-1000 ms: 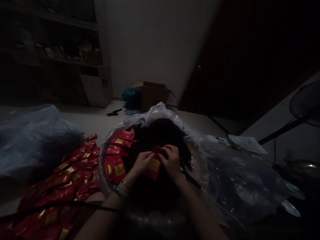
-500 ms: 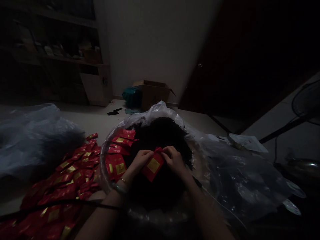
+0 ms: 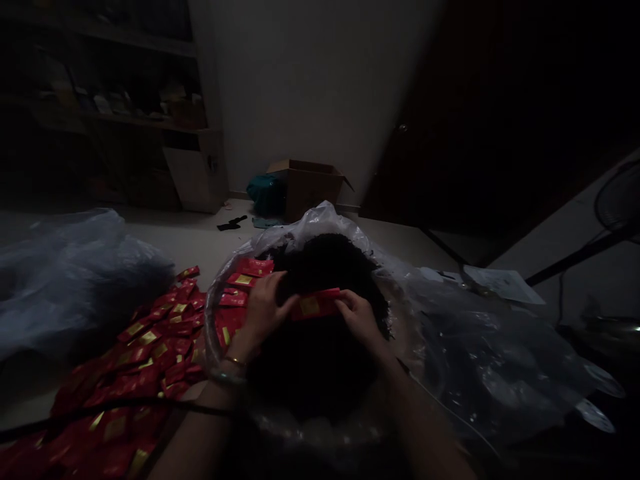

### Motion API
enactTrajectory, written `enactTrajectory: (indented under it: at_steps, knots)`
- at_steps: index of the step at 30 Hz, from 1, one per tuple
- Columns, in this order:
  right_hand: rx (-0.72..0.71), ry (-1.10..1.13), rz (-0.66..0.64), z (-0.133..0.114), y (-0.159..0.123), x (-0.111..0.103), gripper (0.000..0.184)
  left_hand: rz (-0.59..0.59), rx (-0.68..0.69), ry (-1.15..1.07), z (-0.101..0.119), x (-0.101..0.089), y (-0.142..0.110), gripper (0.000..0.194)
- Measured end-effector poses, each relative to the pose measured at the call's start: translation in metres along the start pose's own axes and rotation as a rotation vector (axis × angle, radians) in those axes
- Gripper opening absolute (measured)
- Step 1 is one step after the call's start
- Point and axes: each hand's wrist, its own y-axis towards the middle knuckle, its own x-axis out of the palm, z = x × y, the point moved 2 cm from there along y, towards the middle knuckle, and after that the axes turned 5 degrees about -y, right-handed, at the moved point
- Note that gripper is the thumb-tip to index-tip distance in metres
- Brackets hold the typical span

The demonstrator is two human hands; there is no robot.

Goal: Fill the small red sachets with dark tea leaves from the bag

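A small red packet [image 3: 316, 305] with a gold label lies sideways between my hands, above a heap of dark loose material like tea leaves [image 3: 335, 260]. My right hand [image 3: 359, 317] pinches its right end between thumb and fingers. My left hand [image 3: 264, 303] is open, thumb apart from the fingers; its thumb reaches the packet's left end, though whether it touches I cannot tell. Under and behind that hand, several red packets [image 3: 255, 267] rest inside the left rim of a round basin [image 3: 213, 320] lined with clear plastic.
Many red packets [image 3: 150, 353] are piled on the floor at left, beside a large translucent bag [image 3: 80, 280]. A clear plastic bag [image 3: 480, 353] spreads at right. Behind stand an open cardboard box [image 3: 315, 190] and a shelf unit [image 3: 195, 173]. A dark cable [image 3: 125, 403] crosses lower left.
The packet has turned from hanging upright to lying sideways. My left hand has let go of its top edge, moved left and spread its fingers. My right hand still grips it.
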Motion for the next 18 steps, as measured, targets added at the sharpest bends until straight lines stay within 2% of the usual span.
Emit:
enactTrajectory:
  at_steps: [2, 4, 7, 10, 12, 14, 16, 18]
  knots:
    - [0.028, 0.057, -0.020, 0.000, -0.001, 0.006, 0.017, -0.163, 0.176, -0.021, 0.016, 0.015, -0.006, 0.069]
    - [0.068, 0.161, -0.057, -0.003, -0.004, 0.011, 0.017, -0.237, 0.169, 0.064, 0.025, 0.027, -0.010, 0.063]
    - [0.159, 0.323, -0.153, -0.011, -0.009, 0.017, 0.026, -0.188, 0.143, 0.118, 0.026, 0.031, -0.012, 0.044]
    - [0.251, 0.405, -0.235, -0.017, -0.014, 0.024, 0.035, -0.107, 0.183, 0.098, 0.024, 0.028, -0.012, 0.032]
    - [0.259, 0.403, -0.189, -0.016, -0.015, 0.027, 0.034, -0.110, 0.215, 0.096, 0.026, 0.027, -0.012, 0.034]
    - [0.217, 0.369, -0.082, -0.014, -0.014, 0.029, 0.027, -0.146, 0.239, 0.112, 0.030, 0.027, -0.014, 0.040]
    - [0.168, 0.337, 0.008, -0.010, -0.012, 0.031, 0.023, -0.171, 0.234, 0.134, 0.034, 0.027, -0.014, 0.046]
    - [0.152, 0.339, 0.034, -0.009, -0.011, 0.031, 0.023, -0.166, 0.205, 0.149, 0.034, 0.025, -0.014, 0.048]
